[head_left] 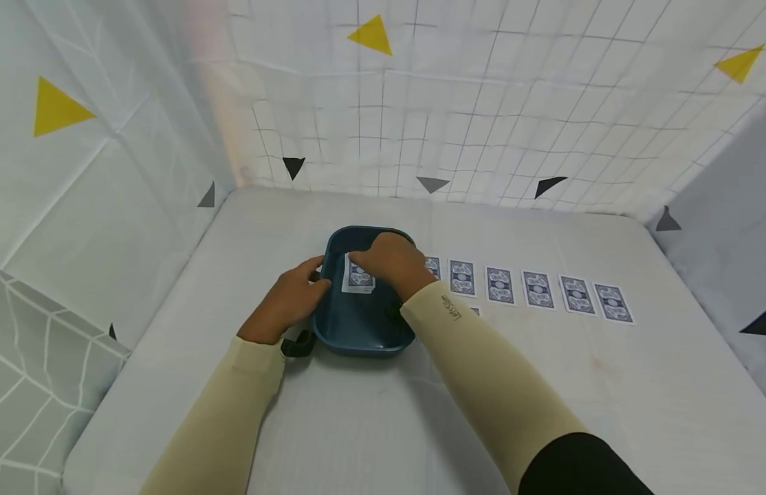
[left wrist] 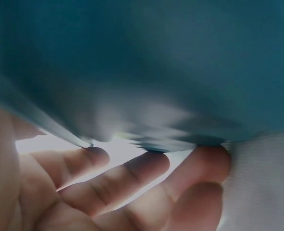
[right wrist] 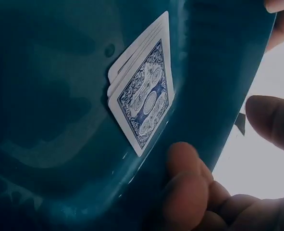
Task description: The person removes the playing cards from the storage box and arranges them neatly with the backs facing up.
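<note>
A dark teal plastic tray (head_left: 358, 337) sits on the table, with a small stack of blue-backed playing cards (head_left: 359, 277) face down inside it. The left hand (head_left: 291, 300) grips the tray's left rim, thumb over the edge and fingers along the outer wall. Over the tray's right part reaches the right hand (head_left: 397, 260), overlapping the stack's upper corner in the head view. In the right wrist view, the right thumb (right wrist: 272, 120) and fingers (right wrist: 187, 192) stand apart with nothing between them, beside the card stack (right wrist: 144, 96).
To the right of the tray, several face-down playing cards (head_left: 500, 285) lie in a row on the white-covered table (head_left: 606, 385). Another card (head_left: 476, 311) shows partly from behind the right sleeve. White cloth walls (head_left: 457, 103) enclose the back and sides.
</note>
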Demonstrator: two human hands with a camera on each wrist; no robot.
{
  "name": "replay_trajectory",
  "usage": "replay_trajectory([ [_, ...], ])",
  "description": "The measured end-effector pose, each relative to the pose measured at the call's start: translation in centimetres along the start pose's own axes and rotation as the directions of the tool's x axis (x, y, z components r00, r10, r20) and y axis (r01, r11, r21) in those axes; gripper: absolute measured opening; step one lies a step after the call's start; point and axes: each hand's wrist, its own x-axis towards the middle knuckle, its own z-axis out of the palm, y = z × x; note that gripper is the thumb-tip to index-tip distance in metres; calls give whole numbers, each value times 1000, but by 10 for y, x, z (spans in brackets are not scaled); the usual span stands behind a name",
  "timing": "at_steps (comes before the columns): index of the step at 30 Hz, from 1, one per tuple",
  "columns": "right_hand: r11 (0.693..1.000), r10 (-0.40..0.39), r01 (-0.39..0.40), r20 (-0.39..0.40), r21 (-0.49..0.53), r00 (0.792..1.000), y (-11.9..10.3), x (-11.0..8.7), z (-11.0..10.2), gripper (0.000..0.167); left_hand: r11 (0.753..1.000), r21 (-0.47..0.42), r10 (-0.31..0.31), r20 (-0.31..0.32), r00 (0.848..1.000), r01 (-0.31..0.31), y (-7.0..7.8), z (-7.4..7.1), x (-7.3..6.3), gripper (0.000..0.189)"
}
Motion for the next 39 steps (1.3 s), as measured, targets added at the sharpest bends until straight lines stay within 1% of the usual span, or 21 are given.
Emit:
replay_trajectory([
  [4,998,-14,12,-18,-65,1000,1,2,2,65,1000,-6,6,3,1000,-6,1,-1,0,65],
  [7,993,-26,21,-47,-115,999,3,4,3,58,1000,-15,8,-2,1000,-8,1,-1,1,65],
  [9,991,-39,31,-57,-130,998,4,5,4,53,1000,-16,6,-4,1000,-6,1,-2,1,65],
  [12,990,-60,52,-54,-133,997,5,5,7,48,1000,-13,6,1,1000,-6,1,-1,0,65],
  [16,989,-70,64,-40,-130,997,6,4,11,48,1000,-18,14,12,1000,-13,-1,0,-1,64],
  [21,989,-49,47,-10,-139,999,6,5,14,48,1000,-26,13,8,1000,-13,-3,2,-3,64],
  [27,988,-33,33,8,-152,999,3,8,18,42,1000,-21,18,6,1000,-18,-2,1,-4,65],
  [35,977,-83,81,-2,-199,997,4,12,20,37,999,-35,7,8,1000,-7,0,-2,-3,65],
  [39,975,-101,98,-4,-198,995,4,11,19,32,1000,-24,12,5,1000,-12,-2,-2,-2,65],
])
